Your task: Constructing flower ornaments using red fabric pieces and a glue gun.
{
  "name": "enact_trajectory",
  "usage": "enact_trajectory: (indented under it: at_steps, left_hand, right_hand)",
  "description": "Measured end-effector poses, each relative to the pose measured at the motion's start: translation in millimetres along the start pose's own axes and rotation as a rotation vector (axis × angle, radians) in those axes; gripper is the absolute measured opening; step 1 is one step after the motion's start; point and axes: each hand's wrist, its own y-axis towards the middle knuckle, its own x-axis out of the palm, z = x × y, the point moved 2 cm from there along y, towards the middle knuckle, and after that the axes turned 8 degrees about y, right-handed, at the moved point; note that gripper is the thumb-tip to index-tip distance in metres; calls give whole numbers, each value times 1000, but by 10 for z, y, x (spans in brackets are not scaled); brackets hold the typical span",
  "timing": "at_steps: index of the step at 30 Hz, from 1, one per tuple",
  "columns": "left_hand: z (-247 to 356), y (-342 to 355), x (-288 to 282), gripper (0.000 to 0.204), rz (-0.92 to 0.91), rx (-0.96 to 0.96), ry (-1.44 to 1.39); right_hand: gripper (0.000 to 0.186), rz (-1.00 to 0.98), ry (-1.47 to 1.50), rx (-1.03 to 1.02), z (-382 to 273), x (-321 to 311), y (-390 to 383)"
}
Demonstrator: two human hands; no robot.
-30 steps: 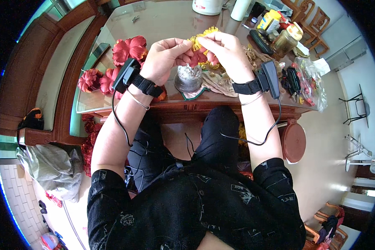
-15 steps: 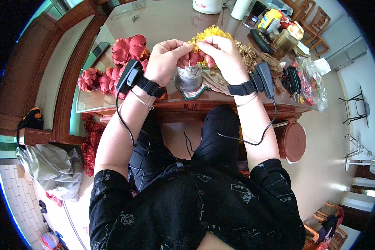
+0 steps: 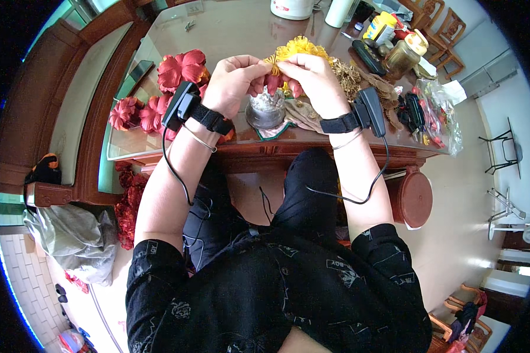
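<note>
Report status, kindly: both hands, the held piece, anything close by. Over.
Left hand and right hand: pinching red-and-yellow flower piece. Piece partly covered by both hands. Nearby: bowl of white material, yellow flowers beyond.

Short white boxed lettering (image 3: 339, 266) is being displayed on the black shirt (image 3: 235, 294); red print (image 3: 284, 10) is being borne by the white tub (image 3: 294, 7), its wording being rendered too small to read.
</note>
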Motion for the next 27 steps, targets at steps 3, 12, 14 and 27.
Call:
enact_trajectory:
  at_steps: [3, 12, 14, 27]
  left_hand:
    - [12, -1, -5, 11, -5, -25, 19]
    - [24, -27, -7, 10, -5, -40, 17]
    - [9, -23, -7, 10, -3, -35, 16]
    - [-130, -33, -9, 14, -15, -58, -107]
  right_hand:
    - [18, 1, -3, 5, 5, -5, 2]
    - [20, 28, 12, 46, -13, 24, -29]
    - [20, 20, 26, 33, 7, 21, -28]
    - [15, 105, 142, -10, 108, 36, -67]
